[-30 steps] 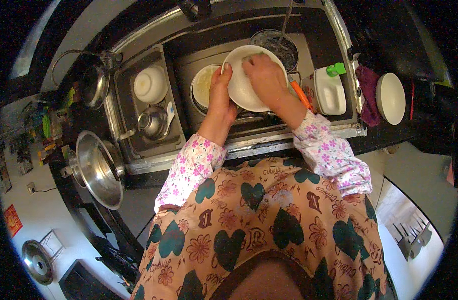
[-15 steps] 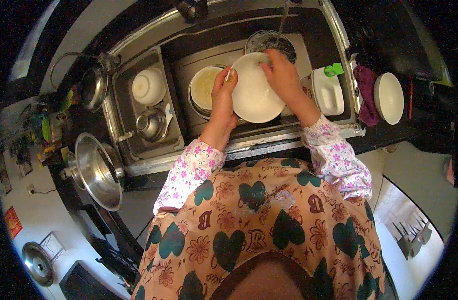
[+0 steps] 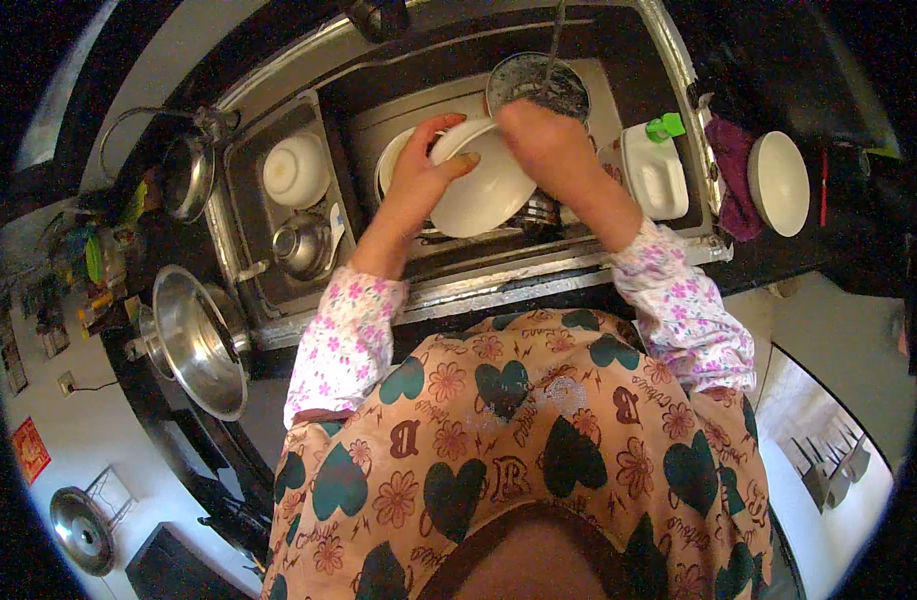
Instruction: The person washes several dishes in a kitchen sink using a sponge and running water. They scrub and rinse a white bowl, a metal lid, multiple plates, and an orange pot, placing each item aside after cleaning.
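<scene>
A white bowl (image 3: 488, 192) is held tilted over the sink (image 3: 373, 100). My left hand (image 3: 423, 168) grips its left rim, the thumb on the near face and the fingers behind. At the upper right rim my right hand (image 3: 546, 142) is closed on the bowl; its fingertips are mostly hidden, so anything else in them cannot be made out. Partly behind my left hand, another pale bowl (image 3: 389, 158) sits in the sink. Beyond my right hand, a thin stream of water falls into a dark-looking bowl (image 3: 536, 82).
A white bottle with a green cap (image 3: 654, 175) lies at the sink's right side. Outside that edge are a purple cloth (image 3: 730, 180) and a white bowl (image 3: 779, 184). The left basin holds an upturned white bowl (image 3: 296, 170) and a metal bowl (image 3: 300, 246). A steel basin (image 3: 193, 340) stands farther left.
The white bowl has moved left and tipped more steeply. My left hand has shifted left with its fingers spread around the rim; my right hand has gone from the bowl's inside to its rim.
</scene>
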